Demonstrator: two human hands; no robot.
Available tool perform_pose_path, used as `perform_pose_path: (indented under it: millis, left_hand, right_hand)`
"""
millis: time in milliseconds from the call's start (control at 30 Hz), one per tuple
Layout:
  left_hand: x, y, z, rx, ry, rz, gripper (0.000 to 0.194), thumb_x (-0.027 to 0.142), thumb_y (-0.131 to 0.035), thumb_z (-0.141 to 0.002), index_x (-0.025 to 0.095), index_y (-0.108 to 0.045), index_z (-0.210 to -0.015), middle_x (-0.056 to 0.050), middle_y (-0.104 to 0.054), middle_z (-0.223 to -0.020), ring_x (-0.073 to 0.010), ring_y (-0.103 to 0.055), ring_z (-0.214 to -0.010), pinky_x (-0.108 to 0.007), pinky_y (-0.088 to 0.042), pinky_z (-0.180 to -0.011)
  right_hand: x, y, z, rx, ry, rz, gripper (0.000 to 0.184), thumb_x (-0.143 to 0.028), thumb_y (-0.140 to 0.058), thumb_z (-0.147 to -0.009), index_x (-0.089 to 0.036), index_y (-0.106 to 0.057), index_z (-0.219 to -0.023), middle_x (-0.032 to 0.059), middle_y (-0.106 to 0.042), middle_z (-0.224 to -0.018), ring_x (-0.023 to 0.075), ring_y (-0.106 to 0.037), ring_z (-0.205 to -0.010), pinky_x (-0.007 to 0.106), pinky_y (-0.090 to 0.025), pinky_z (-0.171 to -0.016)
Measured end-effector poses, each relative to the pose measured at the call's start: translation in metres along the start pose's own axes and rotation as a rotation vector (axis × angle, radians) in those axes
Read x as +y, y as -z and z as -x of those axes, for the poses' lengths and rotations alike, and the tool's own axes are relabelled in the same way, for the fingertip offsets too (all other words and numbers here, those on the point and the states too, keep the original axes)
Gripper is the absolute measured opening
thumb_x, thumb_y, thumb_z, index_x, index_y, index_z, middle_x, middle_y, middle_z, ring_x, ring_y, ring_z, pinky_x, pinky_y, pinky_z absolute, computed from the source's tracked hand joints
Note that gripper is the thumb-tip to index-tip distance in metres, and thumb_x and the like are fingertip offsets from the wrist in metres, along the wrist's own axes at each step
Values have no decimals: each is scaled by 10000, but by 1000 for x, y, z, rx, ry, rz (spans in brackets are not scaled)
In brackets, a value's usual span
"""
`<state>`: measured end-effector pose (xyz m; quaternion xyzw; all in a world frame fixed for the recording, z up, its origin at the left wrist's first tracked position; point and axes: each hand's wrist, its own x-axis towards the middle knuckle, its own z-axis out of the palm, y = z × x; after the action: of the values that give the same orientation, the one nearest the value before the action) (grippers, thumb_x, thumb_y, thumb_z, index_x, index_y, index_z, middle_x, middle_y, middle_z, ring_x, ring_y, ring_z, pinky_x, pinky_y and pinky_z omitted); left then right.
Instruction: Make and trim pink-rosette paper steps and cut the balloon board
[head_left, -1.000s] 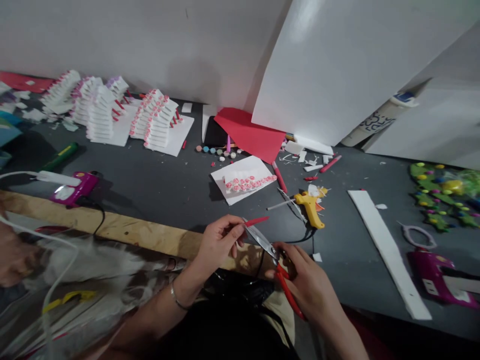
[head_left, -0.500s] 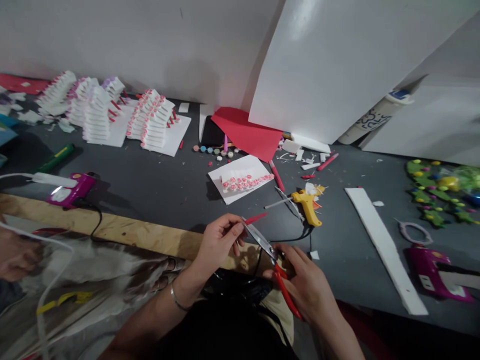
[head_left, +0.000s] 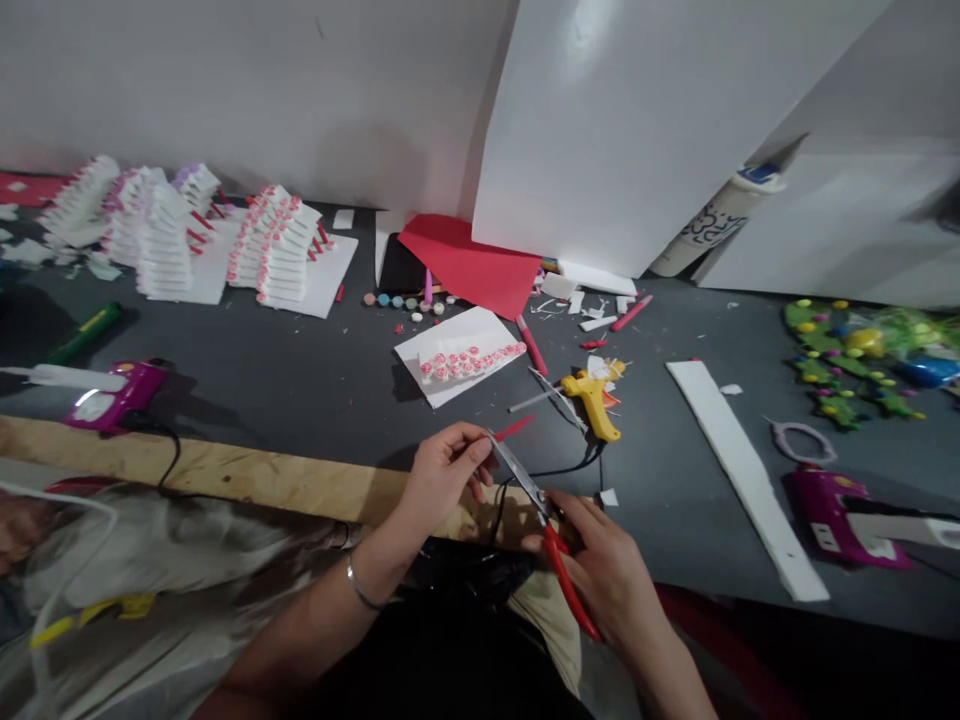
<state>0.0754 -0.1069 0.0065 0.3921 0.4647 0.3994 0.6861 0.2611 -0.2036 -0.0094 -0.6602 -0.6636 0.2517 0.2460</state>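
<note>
My left hand [head_left: 450, 478] pinches a thin red strip [head_left: 517, 427] near the table's front edge; its pointed end sticks out to the right. My right hand [head_left: 604, 560] is wrapped round the red handles of a pair of scissors [head_left: 531, 482]. The blades reach up and left to the strip at my left fingertips; whether they are cutting into it I cannot tell. Beyond my hands lies a white card [head_left: 457, 325] bearing a row of small red-and-white pieces. A yellow glue gun [head_left: 596, 405] lies right of the card, its cord running toward me.
White card stacks with red edges [head_left: 281, 250] stand at the back left. A red sheet [head_left: 472, 262] lies by the wall. On the right are a long white strip [head_left: 739, 460], a purple device [head_left: 844, 520] and green decorations [head_left: 832, 370]. Another person's hand [head_left: 22, 530] shows at far left.
The camera has turned slightly right, so the table's things sit further left in view. Both hands keep their grips, with the scissor blades still at the red strip.
</note>
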Motion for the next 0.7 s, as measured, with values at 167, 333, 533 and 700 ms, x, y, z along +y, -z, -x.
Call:
perform_pose_path:
  millis: [167,333,533,700]
  left_hand:
    - [-4,-6,-6,-21,62,56,331,445,-764,-710,153,-623,-773,17,-610,-618,-87,-562,-467,-175,-444,-368]
    - [-8,-2,-12,-56,129,134,358,443,-778,-713,142,-661,-868,-21,-666,-703,-99,-609,-537,-181,-471,-434]
    - [-7,7,-10,-75,106,108,371,504,-690,-798,161,-610,-912,-47,-699,-761,-124,-654,-570,-205,-483,-469]
    - [-4,13,-5,-63,12,-21,363,533,-589,-866,171,-588,-903,-85,-725,-856,-167,-693,-690,-247,-524,-548]
  right_hand:
    - [7,1,1,16,-17,-15,317,-430,-563,-890,-205,-680,-1080,95,-734,-981,218,-706,-846,293,-553,-739]
    - [27,32,-12,130,-126,160,381,-488,-583,-856,-241,-659,-1137,86,-703,-1016,232,-679,-827,311,-520,-665]
    - [85,80,-51,250,-327,408,538,-579,-533,-836,-223,-623,-1229,126,-642,-951,279,-640,-787,380,-495,-641]
    - [124,87,-72,225,-320,479,600,-495,-552,-833,-133,-565,-1312,185,-655,-967,340,-637,-922,438,-502,-754]
